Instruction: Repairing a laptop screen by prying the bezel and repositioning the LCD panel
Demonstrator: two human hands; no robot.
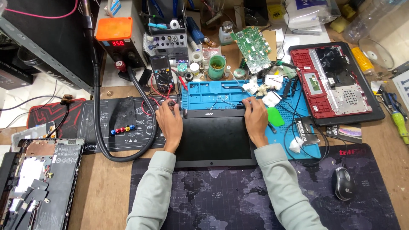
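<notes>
A black laptop screen panel (pixel 213 138) lies flat on the blue repair mat (pixel 213 91), its hinge edge turned away from me. My left hand (pixel 168 121) grips the panel's far left corner, fingers curled over the edge. My right hand (pixel 255 119) grips the far right corner in the same way. Both sleeves are pale grey-green. Thin wires run from the panel's far edge onto the blue mat.
An opened red laptop base (pixel 336 83) lies at the right, a green circuit board (pixel 254 47) behind. A multimeter (pixel 162 72), a power supply (pixel 116 40) and a black hose (pixel 99 127) stand left. A mouse (pixel 343 183) sits on the dark map mat; another opened laptop (pixel 38 183) lies at the lower left.
</notes>
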